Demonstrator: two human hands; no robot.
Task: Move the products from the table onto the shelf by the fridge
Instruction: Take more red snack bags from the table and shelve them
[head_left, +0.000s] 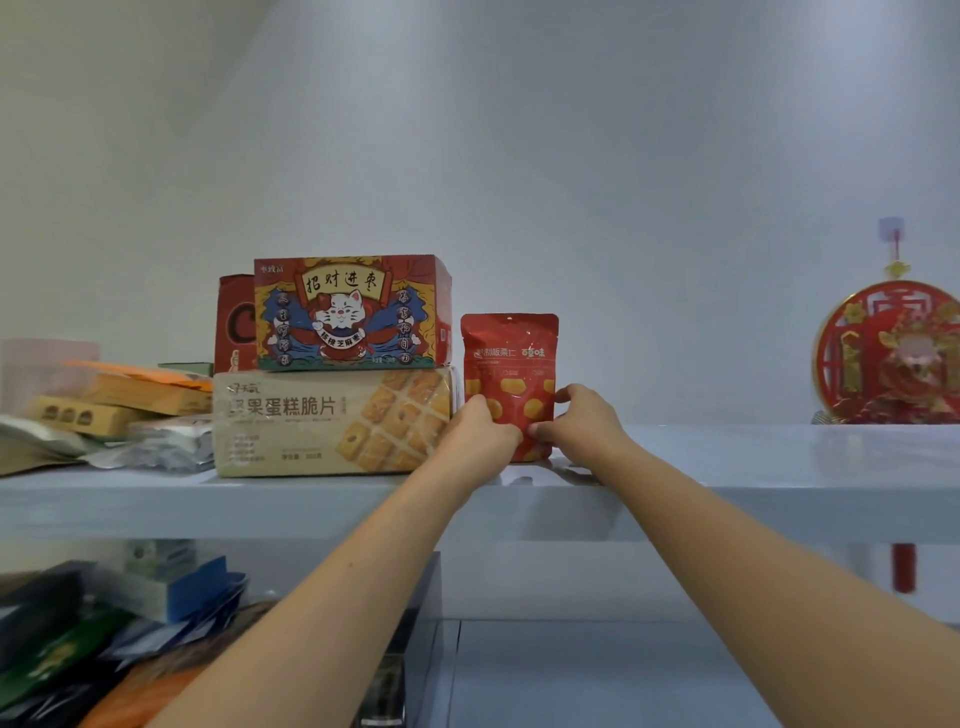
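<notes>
A red snack pouch (510, 358) with yellow pieces printed on it stands upright on the white shelf (727, 457). My left hand (480, 428) grips its lower left side and my right hand (584, 421) pinches its lower right corner. Directly left of the pouch lies a long beige biscuit pack (332, 421), with a red cat-printed box (350, 312) stacked on it. The pouch nearly touches that stack.
Flat yellow boxes (119, 400) and foil packets (150, 441) crowd the shelf's left end. A round red ornament (891, 353) hangs at the far right. The lower shelf holds several dark and orange packets (88, 644). Bare shelf lies between pouch and ornament.
</notes>
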